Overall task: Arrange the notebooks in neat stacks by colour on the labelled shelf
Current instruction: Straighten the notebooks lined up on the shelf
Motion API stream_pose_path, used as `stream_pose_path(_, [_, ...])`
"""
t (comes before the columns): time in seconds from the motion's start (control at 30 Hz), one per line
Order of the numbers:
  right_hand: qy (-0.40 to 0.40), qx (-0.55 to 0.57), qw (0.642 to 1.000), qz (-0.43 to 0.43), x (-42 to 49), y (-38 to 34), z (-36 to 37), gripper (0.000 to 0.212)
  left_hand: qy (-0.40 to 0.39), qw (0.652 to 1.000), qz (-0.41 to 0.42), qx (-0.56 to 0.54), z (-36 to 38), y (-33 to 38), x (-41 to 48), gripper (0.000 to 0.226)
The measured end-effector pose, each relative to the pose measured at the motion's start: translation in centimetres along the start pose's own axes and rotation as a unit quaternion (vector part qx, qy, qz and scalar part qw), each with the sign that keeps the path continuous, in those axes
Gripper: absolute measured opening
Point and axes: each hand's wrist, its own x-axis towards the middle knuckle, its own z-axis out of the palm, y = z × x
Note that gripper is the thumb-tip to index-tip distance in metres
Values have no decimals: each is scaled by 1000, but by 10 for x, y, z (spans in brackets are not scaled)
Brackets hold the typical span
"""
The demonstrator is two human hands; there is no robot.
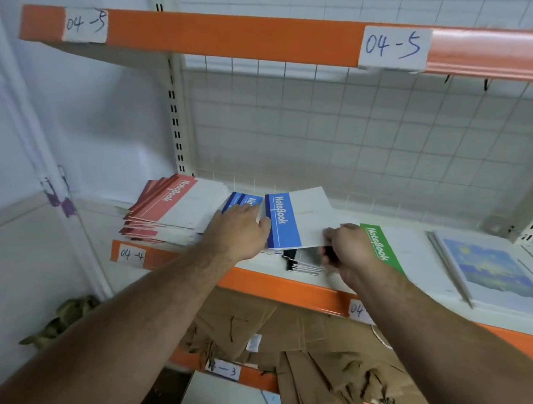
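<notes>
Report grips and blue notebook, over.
Left grip flat on blue stack. Right grip pinches blue notebook, not yet stacked. Dark-edged pile lies underneath.

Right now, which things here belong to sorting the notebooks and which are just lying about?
Job: red notebooks, blue notebook in the right hand, blue notebooks under the left hand, green notebook, shelf 04-4.
Lying about: brown paper bags, painted-cover books.

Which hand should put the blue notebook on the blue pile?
Probably the right hand: its fingers pinch the blue notebook. The left hand just rests flat on the blue pile.
</notes>
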Motion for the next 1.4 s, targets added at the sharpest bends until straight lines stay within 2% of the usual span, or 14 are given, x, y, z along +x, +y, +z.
stream_pose_path(0.17, [22,-29,999,14,4,0,56,15,-13,998,45,44,-12,-37,18,43])
stream_pose_path(0.27, [40,-66,997,9,6,1,87,23,-27,995,68,62,-16,-61,27,54])
stream_pose_path(0.4, [83,-169,982,32,9,0,110,19,-49,992,97,69,-22,-86,38,63])
stream_pose_path(0.53, [122,-349,929,-12,7,-2,119,11,-60,989,119,58,-25,-100,45,65])
stream_pose_path(0.57, [128,-383,915,-13,8,-1,121,15,-63,989,124,56,-25,-102,46,65])
stream_pose_path(0.7, [132,-465,875,-9,9,1,128,9,-70,986,142,46,-27,-106,47,64])
stream_pose_path(0.83, [150,-529,835,-29,6,3,126,17,-71,985,150,42,-24,-105,50,62])
stream_pose_path(0.93, [165,-568,804,-64,3,4,119,29,-66,982,171,50,-21,-94,52,61])
stream_pose_path(1.0, [174,-607,768,-104,-2,6,109,40,-68,977,193,55,-19,-83,54,61])
stream_pose_path(1.1, [153,-655,730,-122,-19,5,86,60,-74,968,232,65,-12,-56,56,62])
stream_pose_path(1.2, [132,-677,720,-82,-38,9,50,70,-107,957,267,47,-2,-16,47,64])
stream_pose_path(1.4, [193,-650,734,-44,-84,17,-38,73,-126,925,358,30,18,75,7,63])
